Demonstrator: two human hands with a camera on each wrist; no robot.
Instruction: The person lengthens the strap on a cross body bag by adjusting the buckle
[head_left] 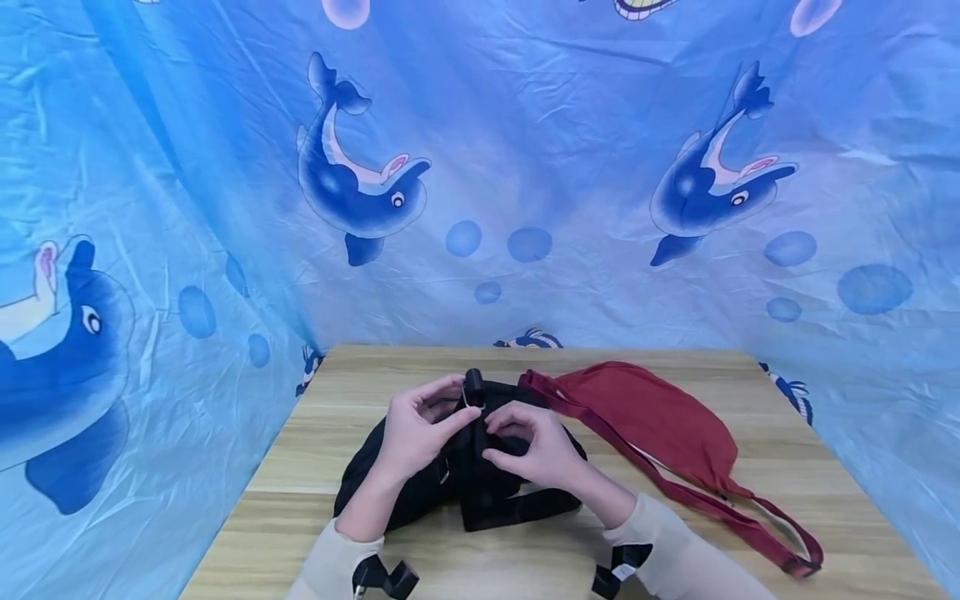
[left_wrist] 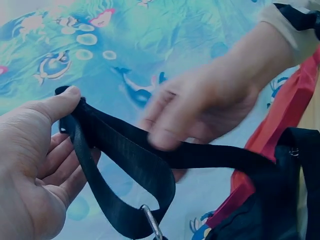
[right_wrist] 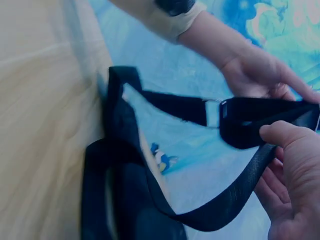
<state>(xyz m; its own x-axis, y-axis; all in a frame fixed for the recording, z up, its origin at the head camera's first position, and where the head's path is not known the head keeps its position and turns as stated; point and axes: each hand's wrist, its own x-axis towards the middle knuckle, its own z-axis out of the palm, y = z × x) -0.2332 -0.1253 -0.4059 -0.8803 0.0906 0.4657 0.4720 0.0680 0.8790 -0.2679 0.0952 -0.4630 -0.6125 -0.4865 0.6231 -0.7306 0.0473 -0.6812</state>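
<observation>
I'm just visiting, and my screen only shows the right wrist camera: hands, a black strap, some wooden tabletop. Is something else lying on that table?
Observer: Yes, a red bag lies on the table, right of the black bag.

Visitor: The left hand's thumb gets cut off here. What's it touching?

Observer: The left wrist view shows it on the black strap, where the loop ends.

Visitor: Does the right wrist wear a gadget too?

Observer: Yes, a black gadget at the right sleeve.
</observation>
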